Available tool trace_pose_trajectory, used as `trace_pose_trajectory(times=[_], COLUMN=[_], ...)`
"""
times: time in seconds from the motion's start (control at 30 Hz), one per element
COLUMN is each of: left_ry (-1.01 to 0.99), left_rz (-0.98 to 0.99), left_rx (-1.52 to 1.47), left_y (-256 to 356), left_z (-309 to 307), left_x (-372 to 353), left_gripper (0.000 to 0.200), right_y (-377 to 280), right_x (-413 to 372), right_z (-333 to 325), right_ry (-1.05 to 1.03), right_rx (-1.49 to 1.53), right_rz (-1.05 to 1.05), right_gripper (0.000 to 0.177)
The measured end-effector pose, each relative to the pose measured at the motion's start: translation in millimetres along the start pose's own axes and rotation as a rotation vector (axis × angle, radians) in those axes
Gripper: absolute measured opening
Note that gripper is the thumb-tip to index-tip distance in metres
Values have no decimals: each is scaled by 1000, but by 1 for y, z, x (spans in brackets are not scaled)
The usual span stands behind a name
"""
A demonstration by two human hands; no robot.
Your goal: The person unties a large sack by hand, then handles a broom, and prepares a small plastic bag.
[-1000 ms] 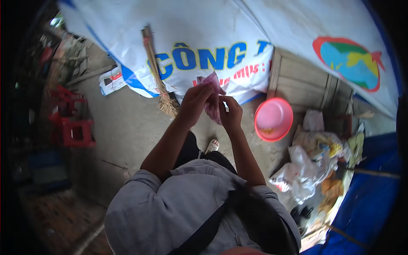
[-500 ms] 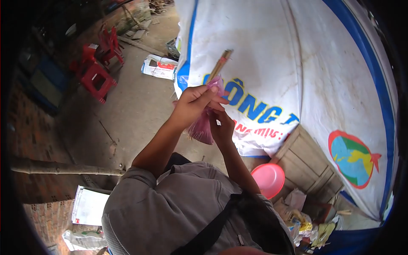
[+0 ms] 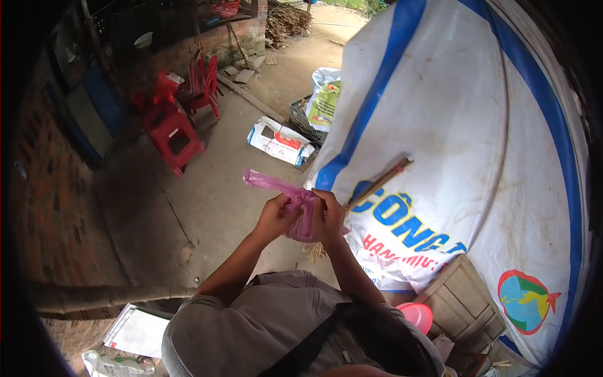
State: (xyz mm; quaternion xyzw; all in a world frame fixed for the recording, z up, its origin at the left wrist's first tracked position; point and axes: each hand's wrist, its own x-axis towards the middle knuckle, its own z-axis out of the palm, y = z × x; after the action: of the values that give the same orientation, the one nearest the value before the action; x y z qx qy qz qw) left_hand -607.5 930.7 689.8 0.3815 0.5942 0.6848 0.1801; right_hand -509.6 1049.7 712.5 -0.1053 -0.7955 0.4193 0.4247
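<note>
A person's two bare hands work at the top of a pink plastic bag (image 3: 304, 221) in a sheltered yard.
Half a second ago the left hand was set above the right; now they are side by side, and a loose strip of the bag sticks out beyond the left hand, so both seem busy with its gathered neck. The left hand (image 3: 274, 217) is curled closed around the plastic; the right hand (image 3: 330, 217) pinches it, thumb and fingers nearly together. The bag is between the hands, its fuller part just below them; its contents cannot be made out. Beyond the right hand, a broom (image 3: 379, 185) leans against a white printed sheet (image 3: 433, 119). Red chairs (image 3: 171, 135) stand well apart, off to the left.
</note>
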Motion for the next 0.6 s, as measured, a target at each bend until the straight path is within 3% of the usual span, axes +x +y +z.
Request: trace_pose_trajectory(times=[0.1,0.23,0.3,0.37,0.4,0.5,0.57,0.6], left_ry=[42,191,251,494,512,648,587,581], left_rz=[31,255,259,-11,13,-93,-181,-208], left_rx=[270,532,541,135,139,22,-89,-78], left_y=[13,11,-3,-24,-32,-58,-60,-57], left_z=[-45,-99,-126,-159,-174,-198,-204,-203], left_x=[32,84,108,133,149,175,208,227], left_gripper=[21,23,21,16,16,17,21,25], right_y=[11,43,56,89,109,140,151,146], right_x=[25,62,94,124,132,183,223,246], right_z=[45,91,108,120,127,162,198,210], right_ry=[81,126,144,188,46,-81,-107,-247], right_rx=[50,69,54,-181,472,415,472,315], right_rz=[91,132,100,-19,452,259,250,56], right_gripper=[16,13,10,13,17,23,26,28])
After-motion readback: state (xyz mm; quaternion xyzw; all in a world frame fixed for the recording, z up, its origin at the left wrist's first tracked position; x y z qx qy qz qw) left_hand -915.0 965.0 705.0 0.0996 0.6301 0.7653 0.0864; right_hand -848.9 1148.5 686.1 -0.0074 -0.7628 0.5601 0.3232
